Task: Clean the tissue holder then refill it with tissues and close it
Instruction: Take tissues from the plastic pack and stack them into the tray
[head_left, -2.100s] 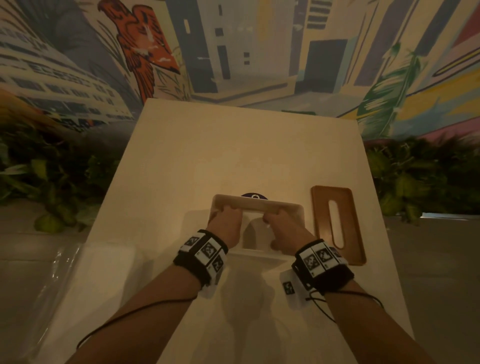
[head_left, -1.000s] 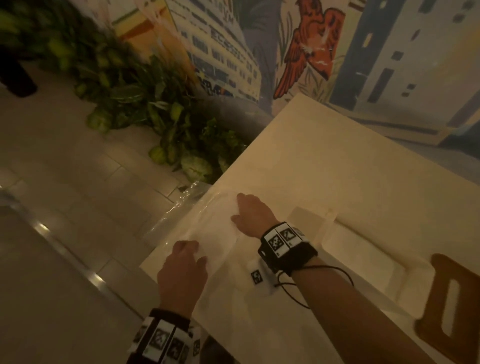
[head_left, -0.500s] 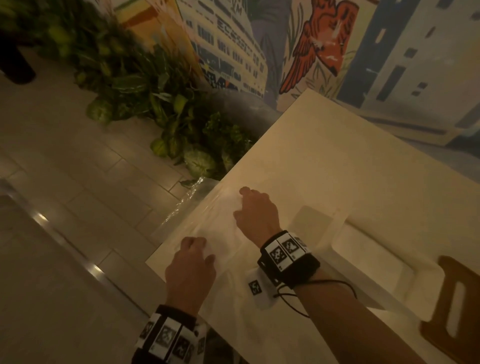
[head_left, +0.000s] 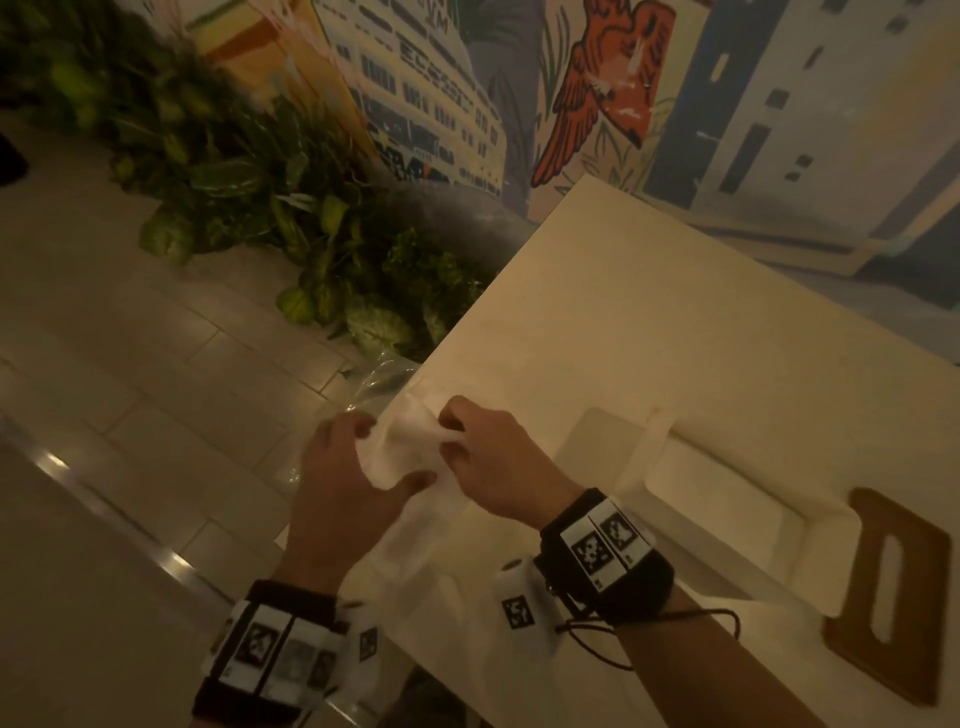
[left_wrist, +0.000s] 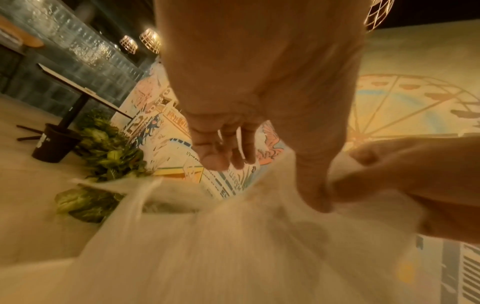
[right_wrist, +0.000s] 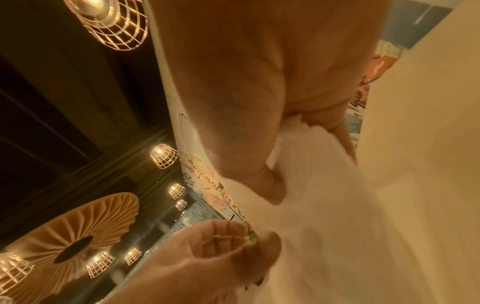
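Note:
A bunch of white tissues (head_left: 402, 449) is lifted off the table's left edge, with my left hand (head_left: 358, 462) and right hand (head_left: 467, 441) pinching it from either side. In the left wrist view my thumb presses the tissues (left_wrist: 233, 246) against my fingers, and the right hand (left_wrist: 415, 174) grips them close by. The right wrist view shows the tissues (right_wrist: 337, 205) under my right thumb, with the left hand (right_wrist: 207, 257) below. The white tissue holder (head_left: 810, 566) lies open to the right. Its brown wooden lid (head_left: 914, 639), which has a slot, lies flat beside it.
Clear plastic wrapping (head_left: 376, 382) hangs over the left edge of the white table (head_left: 675, 312). Green plants (head_left: 311, 249) stand on the tiled floor to the left. A painted wall (head_left: 727, 104) closes off the far end of the table.
The view swung left from the holder to the tissue pack. Both hands lay flat on the pack half a second ago; now they have closed on tissues and raised them.

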